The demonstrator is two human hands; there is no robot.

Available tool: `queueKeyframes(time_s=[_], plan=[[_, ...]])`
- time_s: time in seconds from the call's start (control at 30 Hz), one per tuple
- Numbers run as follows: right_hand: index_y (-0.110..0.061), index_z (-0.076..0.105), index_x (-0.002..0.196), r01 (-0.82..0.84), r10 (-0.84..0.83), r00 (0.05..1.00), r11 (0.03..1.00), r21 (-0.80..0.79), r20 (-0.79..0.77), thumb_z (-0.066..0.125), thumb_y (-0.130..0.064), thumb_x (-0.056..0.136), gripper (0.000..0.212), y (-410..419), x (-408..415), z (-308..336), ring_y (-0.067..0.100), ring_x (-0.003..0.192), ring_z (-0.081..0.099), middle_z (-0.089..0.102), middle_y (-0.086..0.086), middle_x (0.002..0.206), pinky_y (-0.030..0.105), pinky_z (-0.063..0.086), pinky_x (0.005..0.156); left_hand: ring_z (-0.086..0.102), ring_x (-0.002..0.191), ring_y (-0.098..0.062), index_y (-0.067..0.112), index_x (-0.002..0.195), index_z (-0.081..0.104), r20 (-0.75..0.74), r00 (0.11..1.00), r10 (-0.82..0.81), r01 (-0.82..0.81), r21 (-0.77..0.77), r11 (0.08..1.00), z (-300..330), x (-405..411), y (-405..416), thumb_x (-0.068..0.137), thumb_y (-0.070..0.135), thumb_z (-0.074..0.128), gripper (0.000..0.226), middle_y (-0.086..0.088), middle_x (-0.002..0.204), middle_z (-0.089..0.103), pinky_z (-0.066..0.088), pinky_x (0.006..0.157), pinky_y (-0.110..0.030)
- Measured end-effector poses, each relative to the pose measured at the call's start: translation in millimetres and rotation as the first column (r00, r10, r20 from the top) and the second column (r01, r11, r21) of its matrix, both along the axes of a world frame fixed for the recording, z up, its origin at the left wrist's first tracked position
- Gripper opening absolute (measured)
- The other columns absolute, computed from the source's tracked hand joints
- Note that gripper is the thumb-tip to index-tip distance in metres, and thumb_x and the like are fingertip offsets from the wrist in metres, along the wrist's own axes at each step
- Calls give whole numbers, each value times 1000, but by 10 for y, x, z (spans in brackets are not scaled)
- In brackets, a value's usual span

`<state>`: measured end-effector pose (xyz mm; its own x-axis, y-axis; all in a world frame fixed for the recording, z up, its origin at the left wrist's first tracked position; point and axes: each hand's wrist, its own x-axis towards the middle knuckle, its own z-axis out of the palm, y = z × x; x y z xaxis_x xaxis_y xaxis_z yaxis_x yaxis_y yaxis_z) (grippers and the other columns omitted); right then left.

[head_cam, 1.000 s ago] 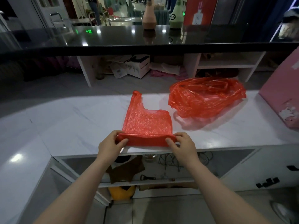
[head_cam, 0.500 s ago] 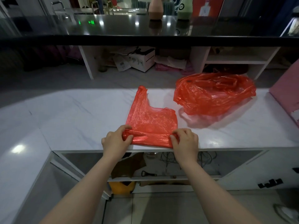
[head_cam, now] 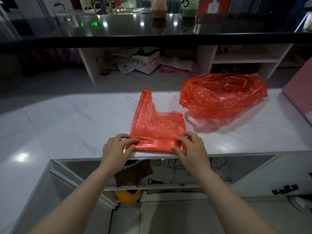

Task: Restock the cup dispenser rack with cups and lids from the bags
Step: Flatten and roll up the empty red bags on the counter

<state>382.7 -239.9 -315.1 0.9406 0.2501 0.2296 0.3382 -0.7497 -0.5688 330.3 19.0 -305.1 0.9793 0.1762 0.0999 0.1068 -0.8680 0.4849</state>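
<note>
A flattened red plastic bag (head_cam: 157,125) lies on the white marbled worktop (head_cam: 67,125) at its near edge, thin and crinkled, its near end folded over into a band. Its long axis runs away from the person, one handle strip pointing toward the far side. The left hand (head_cam: 118,148) pinches the fold's left end, the right hand (head_cam: 192,149) its right end. A second, crumpled red bag (head_cam: 222,95) sits well apart, further back on the right.

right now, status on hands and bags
Both hands, left and right, pinching flat red bag's folded near edge. Second red bag crumpled, back right. No cups or lids visible.
</note>
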Motion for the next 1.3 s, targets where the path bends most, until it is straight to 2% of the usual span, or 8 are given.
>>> queueKeyframes(time_s=[0.13,0.3,0.4,0.5,0.63,0.83,1.1,1.3], plan=[[-18,52,135,-149,140,977,988,-43,-161,80,-43,71,74,-201,29,30,15,131,30,27,-1,146,33,29,114,39,115,-13,43,124,52,-38,999,-22,22,9,1000,32,-14,4,81,56,62,46,14,123,48,31,95,-38],[-14,66,118,-150,164,965,985,83,-204,75,-12,77,41,-246,34,67,16,127,40,37,0,138,33,39,109,39,106,-9,45,111,54,-47,998,-29,29,-12,1000,59,-37,6,73,48,75,45,21,110,46,35,93,-36],[-13,72,103,-60,101,971,980,188,-217,67,-20,85,19,-246,61,93,7,110,48,44,-8,124,28,45,101,55,90,-10,36,96,65,-14,1000,-10,7,-186,982,85,-23,20,78,29,75,21,15,95,63,50,81,-42],[-13,67,109,18,20,981,980,196,-191,64,-39,88,34,-208,69,114,2,95,51,48,-11,116,8,39,80,60,82,-13,25,87,68,-36,999,33,-41,-268,963,118,-20,9,87,28,66,3,6,86,65,53,76,-41],[-13,63,106,132,-100,983,969,208,-156,65,-37,88,30,-149,65,96,10,91,54,51,-7,110,20,43,82,59,75,-19,19,73,67,-47,995,89,-98,-220,971,115,4,-28,91,36,57,26,1,78,61,50,69,-41],[-21,50,108,176,-160,982,970,169,-102,70,-28,85,31,-63,66,76,15,99,49,45,-8,103,30,46,83,54,83,-18,20,78,65,-41,974,224,-223,14,975,55,91,-180,87,52,56,35,8,78,56,48,74,-38],[-23,67,103,43,-45,998,997,65,34,60,-18,91,15,-90,37,22,18,104,39,49,-3,108,26,35,86,51,104,-17,36,123,55,51,985,162,-160,-53,986,21,23,-158,86,37,65,38,6,110,50,42,94,-44],[-22,72,106,8,9,990,992,126,-139,53,-5,93,29,-150,55,50,21,120,38,43,3,128,36,36,106,40,116,-17,37,124,58,-23,998,53,-52,65,997,2,-35,-79,94,37,50,30,3,125,46,33,101,-40]])
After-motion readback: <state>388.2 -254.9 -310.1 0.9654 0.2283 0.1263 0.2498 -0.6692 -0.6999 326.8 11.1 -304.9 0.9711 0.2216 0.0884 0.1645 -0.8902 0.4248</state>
